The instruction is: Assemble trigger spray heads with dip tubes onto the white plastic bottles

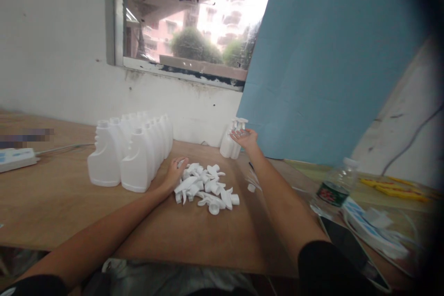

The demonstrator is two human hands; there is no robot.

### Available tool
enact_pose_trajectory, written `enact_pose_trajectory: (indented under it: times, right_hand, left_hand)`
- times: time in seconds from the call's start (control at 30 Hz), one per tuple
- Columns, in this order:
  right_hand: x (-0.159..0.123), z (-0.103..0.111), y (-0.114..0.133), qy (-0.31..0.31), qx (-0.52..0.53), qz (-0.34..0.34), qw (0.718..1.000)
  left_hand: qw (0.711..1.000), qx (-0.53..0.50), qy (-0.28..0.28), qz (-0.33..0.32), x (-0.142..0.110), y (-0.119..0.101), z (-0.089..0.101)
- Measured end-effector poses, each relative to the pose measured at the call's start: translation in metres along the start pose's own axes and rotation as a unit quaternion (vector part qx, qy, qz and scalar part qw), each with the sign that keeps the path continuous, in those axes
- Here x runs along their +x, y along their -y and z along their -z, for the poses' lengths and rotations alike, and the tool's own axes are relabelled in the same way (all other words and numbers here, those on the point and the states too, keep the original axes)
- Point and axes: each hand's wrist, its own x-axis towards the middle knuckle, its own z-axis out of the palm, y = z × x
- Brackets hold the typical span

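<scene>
Trigger-sprayer pile (189,185); L hand (176,171) at its L edge, can't tell grip; R hand (247,138) beyond pile, fingers open, by spray btls (226,146). Risk: wrist bump might topple btls.

Our left hand (176,171) rests at a pile of white trigger spray heads (192,184); beyond the pile, our upturned right hand (245,137) is beside trigger-topped spray bottles (226,147); left of the pile, uncapped bottles (135,162) stand in rows.

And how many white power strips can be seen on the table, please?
2: one power strip at the picture's left edge, a second power strip on the right, beside the clear bottle.
</scene>
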Motion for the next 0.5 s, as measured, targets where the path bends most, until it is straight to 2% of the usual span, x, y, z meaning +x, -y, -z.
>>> enact_pose_trajectory:
  times: [0.13, 0.27, 0.37, 0.5]
  right_hand:
    - [0.008, -0.011, -0.004, 0.021, 0.035, 0.009, 0.999]
    - [0.007, -0.019, -0.005, 0.054, 0.054, 0.018, 0.997]
    - [-0.003, -0.023, -0.006, 0.087, 0.052, 0.021, 0.995]
    - [-0.024, -0.028, -0.003, 0.149, 0.039, 0.017, 0.988]
  left_hand:
    - [1.000, -0.024, -0.012, -0.005, 0.001, 0.007, -0.003]
    - [0.999, -0.028, -0.017, -0.014, -0.001, 0.005, -0.003]
    - [0.999, -0.023, -0.019, -0.027, -0.001, -0.005, 0.002]
    - [0.998, -0.013, -0.019, -0.061, 0.008, -0.028, 0.014]
